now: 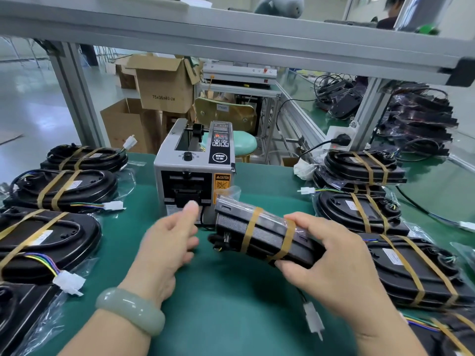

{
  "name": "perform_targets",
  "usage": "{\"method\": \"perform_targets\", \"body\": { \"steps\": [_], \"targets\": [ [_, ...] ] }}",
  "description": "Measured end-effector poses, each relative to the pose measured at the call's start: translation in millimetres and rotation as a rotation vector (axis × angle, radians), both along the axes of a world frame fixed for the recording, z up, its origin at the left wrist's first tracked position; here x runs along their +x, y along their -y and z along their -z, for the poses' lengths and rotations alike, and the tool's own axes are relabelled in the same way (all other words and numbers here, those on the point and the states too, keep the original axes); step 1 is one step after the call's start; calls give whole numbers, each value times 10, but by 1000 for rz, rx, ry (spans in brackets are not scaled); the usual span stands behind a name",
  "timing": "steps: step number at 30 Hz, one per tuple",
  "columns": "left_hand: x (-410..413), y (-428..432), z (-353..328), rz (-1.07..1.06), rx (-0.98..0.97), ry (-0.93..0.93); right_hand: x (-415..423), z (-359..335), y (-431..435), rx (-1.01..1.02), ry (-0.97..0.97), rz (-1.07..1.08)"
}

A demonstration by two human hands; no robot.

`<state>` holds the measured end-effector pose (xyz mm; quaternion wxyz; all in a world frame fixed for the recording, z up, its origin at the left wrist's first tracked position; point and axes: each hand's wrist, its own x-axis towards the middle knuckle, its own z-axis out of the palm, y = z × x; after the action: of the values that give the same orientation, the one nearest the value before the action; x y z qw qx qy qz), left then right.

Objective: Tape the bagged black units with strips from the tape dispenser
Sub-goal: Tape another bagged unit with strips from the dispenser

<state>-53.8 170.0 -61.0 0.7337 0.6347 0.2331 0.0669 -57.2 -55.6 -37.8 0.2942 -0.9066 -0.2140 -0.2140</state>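
While gripping the bagged black unit on edge just over the desk, fingers of the right hand curled round its near end, two tan strips already circling it and a white connector dangling below, holding the left hand open and empty, thumb raised, just before the mouth of the tape dispenser, with no ready strip plainly showing. Likely risking a slip of the slick bag from that one-handed hold, or snagging the dangling connector on the taped units lying at either side.
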Motion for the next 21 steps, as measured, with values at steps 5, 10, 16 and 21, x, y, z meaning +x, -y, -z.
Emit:
{"method": "perform_targets", "body": {
  "steps": [5, 10, 16, 21],
  "targets": [
    [202, -228, -147, -216, -16, 45, 7, 35, -50, -103, 9, 71],
    [382, -270, -250, -202, -99, -78, 8, 45, -88, -138, -72, 47],
    [465, -232, -305, -176, -127, -121, -3, 50, -101, -146, -87, 50],
    [542, -220, -363, -194, -122, -130, -13, 39, -109, -157, -93, 57]
  ]
}}
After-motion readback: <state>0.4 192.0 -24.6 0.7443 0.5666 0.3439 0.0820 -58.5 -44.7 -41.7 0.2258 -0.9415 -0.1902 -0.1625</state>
